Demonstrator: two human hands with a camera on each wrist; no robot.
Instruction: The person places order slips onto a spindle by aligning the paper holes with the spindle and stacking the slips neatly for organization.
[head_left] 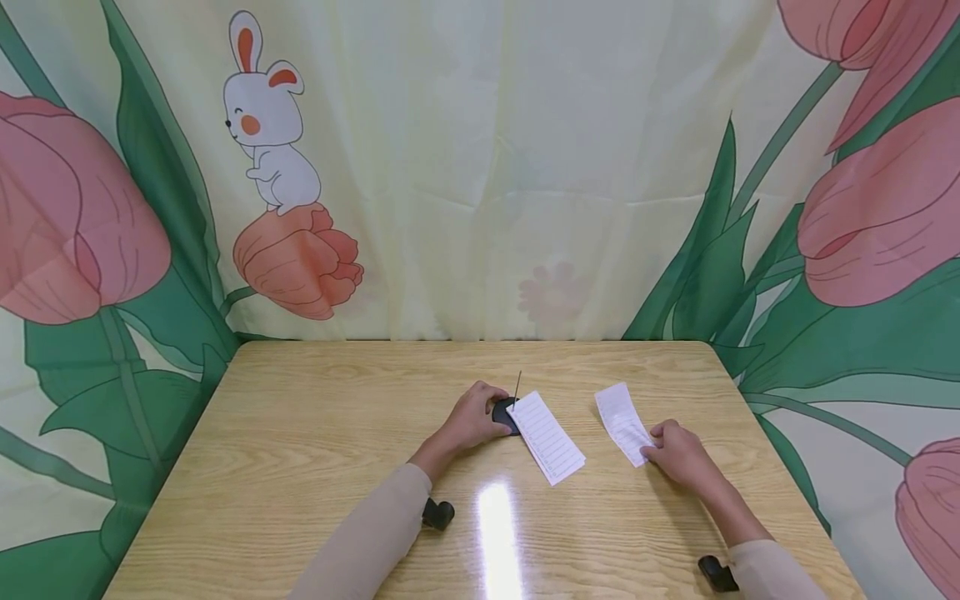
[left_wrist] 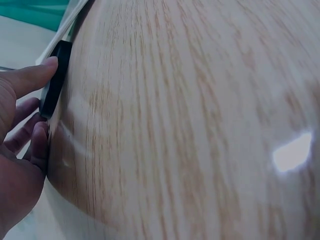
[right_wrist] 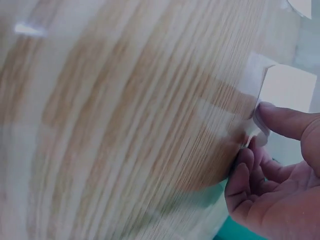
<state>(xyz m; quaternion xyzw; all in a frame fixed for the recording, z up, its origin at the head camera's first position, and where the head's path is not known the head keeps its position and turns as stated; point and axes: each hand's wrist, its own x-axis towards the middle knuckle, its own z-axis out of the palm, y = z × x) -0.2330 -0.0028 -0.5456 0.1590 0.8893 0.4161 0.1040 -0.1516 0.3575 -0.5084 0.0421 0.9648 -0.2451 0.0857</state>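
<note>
My left hand [head_left: 474,415] holds the round black base [head_left: 502,414] of a receipt spike at its left side, thumb and fingers around the edge. Its thin metal spike [head_left: 518,383] stands up from the base. A small stack of printed paper slips [head_left: 551,440] hangs on it, slanting down to the right. In the left wrist view the base [left_wrist: 56,80] shows edge-on, low at the tabletop. To the right, my right hand [head_left: 681,454] pinches the near corner of a single white receipt [head_left: 621,417]. The right wrist view shows that receipt [right_wrist: 287,90] curling by the thumb.
Everything stands on a wood-grain table [head_left: 337,400] with a bright light reflection near the front. A curtain [head_left: 450,167] printed with tulips and a rabbit hangs behind its back edge. Black wrist devices [head_left: 438,513] sit by both sleeves.
</note>
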